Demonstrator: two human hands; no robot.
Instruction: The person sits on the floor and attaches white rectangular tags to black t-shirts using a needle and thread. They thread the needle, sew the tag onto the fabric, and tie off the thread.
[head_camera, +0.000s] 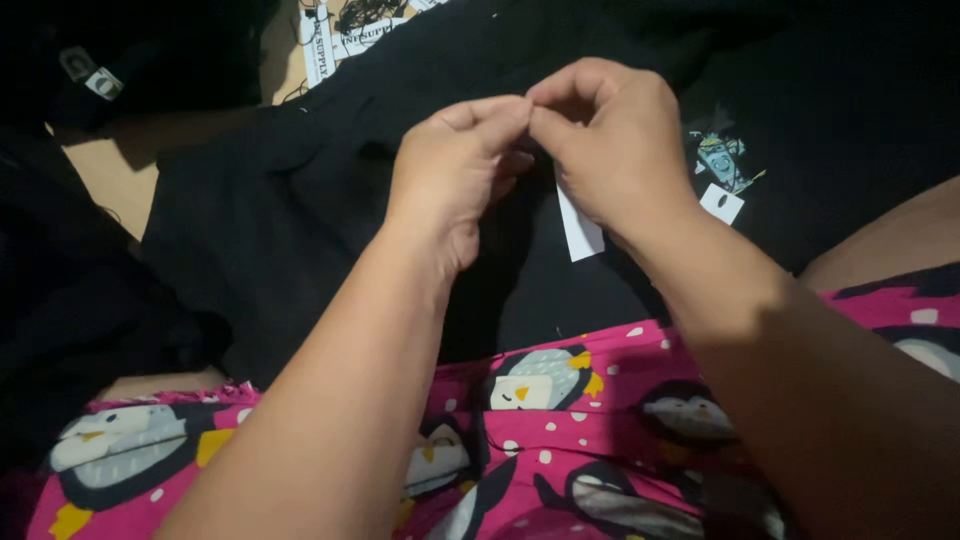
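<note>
Head view: white tag (579, 232), a small blank rectangle, hangs over black cloth (300, 200) under the hands. Left hand (455, 175) and right hand (610, 140) are pinched together fingertip to fingertip above it; what is gripped cannot be told. Pink penguin-print shorts (560, 420) lie below.

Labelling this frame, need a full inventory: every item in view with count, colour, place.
black fabric garment: one, black, spread across the middle under both hands
white rectangular paper tag: one, white, hanging below the right hand
small colourful printed patch: one, teal and yellow, on black cloth at right
small white square tag: one, white, just under the patch
pink penguin-print fabric: one, pink, over the lap at bottom
tan floor: tan, upper left
left hand: pinch grip, fingertips meeting the right
right hand: pinch grip, above the tag
</note>
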